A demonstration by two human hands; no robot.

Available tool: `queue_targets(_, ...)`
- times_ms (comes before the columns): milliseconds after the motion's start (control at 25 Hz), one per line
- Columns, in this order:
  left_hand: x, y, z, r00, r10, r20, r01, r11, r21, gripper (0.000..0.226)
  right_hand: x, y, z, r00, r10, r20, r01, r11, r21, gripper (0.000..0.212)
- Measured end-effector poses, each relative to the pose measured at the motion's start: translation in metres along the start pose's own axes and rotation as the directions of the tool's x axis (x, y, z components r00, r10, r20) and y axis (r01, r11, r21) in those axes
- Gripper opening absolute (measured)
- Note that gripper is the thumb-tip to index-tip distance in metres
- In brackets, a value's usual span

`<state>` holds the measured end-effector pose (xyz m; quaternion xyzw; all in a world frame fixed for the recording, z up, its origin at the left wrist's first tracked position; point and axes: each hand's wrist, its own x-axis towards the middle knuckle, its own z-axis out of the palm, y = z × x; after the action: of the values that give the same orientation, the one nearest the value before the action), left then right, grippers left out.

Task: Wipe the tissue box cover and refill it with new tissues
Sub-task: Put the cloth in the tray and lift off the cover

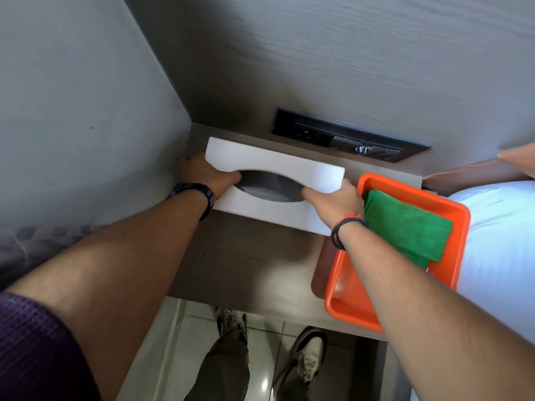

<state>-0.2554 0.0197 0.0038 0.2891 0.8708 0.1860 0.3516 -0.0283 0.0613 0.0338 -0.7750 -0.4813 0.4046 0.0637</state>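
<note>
Brown wood-grain covers the small bedside table (246, 264), which is tucked into a corner between a grey side wall and a grey-brown back panel, and the white tissue box cover (269, 211) lies on it as the landmark for all else. This cover sits flat at the back of the table, its long side running slightly askew from the corner toward the right, with the curved oval slot in its top facing up; something pale shows dimly through the slot, though what it is cannot be told. At the cover's left end the left hand (202, 175) grips it, thumb hooked into the left tip of the slot and the remaining fingers wrapped around the end, out of sight. A dark watch (199, 195) circles that wrist. At the cover's right end the right hand (333, 204) does the same in mirror, thumb reaching into the right tip of the slot and fingers curled around the end, mostly hidden; dark and red bands (346, 227) ring that wrist. Just right of the cover, touching or nearly touching it, an orange tray (350, 302) overhangs the table's front edge, and a folded green cloth (408, 227) lies in its far half. Behind the cover, a black socket panel (347, 136) is set in the back panel. Right of the tray, white bedding (498, 241) shows. Below the table edge are tiled floor and two shoes (307, 360).
</note>
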Motion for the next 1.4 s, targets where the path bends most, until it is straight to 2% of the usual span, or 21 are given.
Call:
queue_targets(120,-0.026,0.003,-0.012,0.999,-0.012,-0.051,0.01,0.999,-0.037,0.062,-0.016,0.002,-0.013,0.999,-0.051,-0.013,0.05,0.997,-0.063,0.066)
queue_targets(280,-0.071,-0.007,-0.03,0.998,-0.004,-0.062,0.008,0.997,0.074,0.065,-0.047,0.021,-0.024,0.995,-0.088,0.049,0.093,0.989,-0.112,0.08)
queue_targets(440,-0.108,-0.034,-0.026,0.997,-0.022,-0.074,0.034,0.986,0.162,0.066,-0.077,0.057,-0.014,0.993,-0.065,0.101,0.079,0.987,-0.139,0.076)
queue_targets(560,-0.115,-0.064,-0.013,0.999,-0.012,-0.051,0.019,0.989,0.148,0.071,-0.087,0.079,0.006,0.993,-0.026,0.117,0.043,0.989,-0.144,0.072)
queue_targets(760,-0.102,-0.099,0.009,0.996,-0.007,-0.088,0.013,0.998,0.058,0.076,-0.085,0.098,0.041,0.998,-0.015,0.057,0.023,0.989,-0.144,0.086)
queue_targets(920,-0.089,-0.107,0.013,0.998,0.015,-0.068,-0.008,0.995,0.102,0.075,-0.081,0.103,0.055,0.999,-0.002,0.042,0.009,0.985,-0.174,0.091)
queue_targets(1000,-0.088,-0.103,0.011,0.995,0.041,-0.089,-0.03,0.992,0.123,0.077,-0.08,0.1,0.057,1.0,0.002,0.017,0.002,0.982,-0.188,0.087)
queue_targets(1040,-0.09,-0.098,0.011,0.99,0.092,-0.109,-0.07,0.98,0.187,0.082,-0.082,0.097,0.055,1.0,-0.013,-0.007,0.011,0.98,-0.2,0.082)
queue_targets(1120,-0.096,-0.082,0.011,0.961,0.251,-0.117,-0.196,0.915,0.353,0.09,-0.087,0.089,0.046,0.985,-0.142,-0.099,0.115,0.965,-0.238,0.072)
queue_targets(1200,-0.105,-0.058,0.012,0.913,0.396,-0.096,-0.333,0.86,0.386,0.088,-0.093,0.081,0.028,0.904,-0.384,-0.185,0.319,0.898,-0.304,0.067)
queue_targets(1280,-0.119,-0.03,0.017,0.877,0.471,-0.09,-0.425,0.85,0.31,0.081,-0.094,0.076,0.0,0.798,-0.564,-0.213,0.469,0.803,-0.369,0.07)
queue_targets(1400,-0.152,0.015,0.031,0.861,0.501,-0.086,-0.487,0.861,0.147,0.07,-0.097,0.079,-0.059,0.713,-0.624,-0.32,0.518,0.776,-0.359,0.068)
